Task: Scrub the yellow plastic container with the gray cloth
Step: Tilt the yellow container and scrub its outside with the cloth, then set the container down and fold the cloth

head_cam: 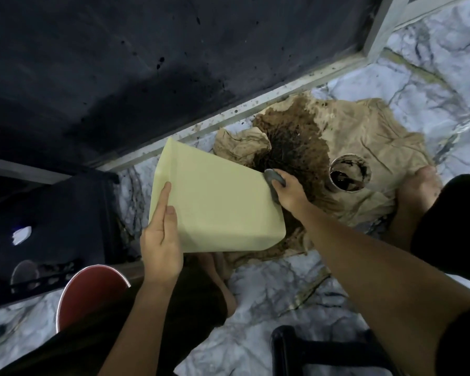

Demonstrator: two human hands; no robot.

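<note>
Container: the yellow container [215, 202] tilts above stained brown paper [364, 147].
Left hand: my left hand [160, 240] grips its near-left edge.
Right hand: my right hand [288, 191] presses the gray cloth [273, 179] against its right edge, fingers curled around the cloth.

A single head-worn camera is looking steeply down and forward at the marble floor [269, 289] from close above the person's arms. Its wide angle is bending the edges, taking in a dark panel [147, 63] at the top and the person's knees at the bottom corners.
</note>
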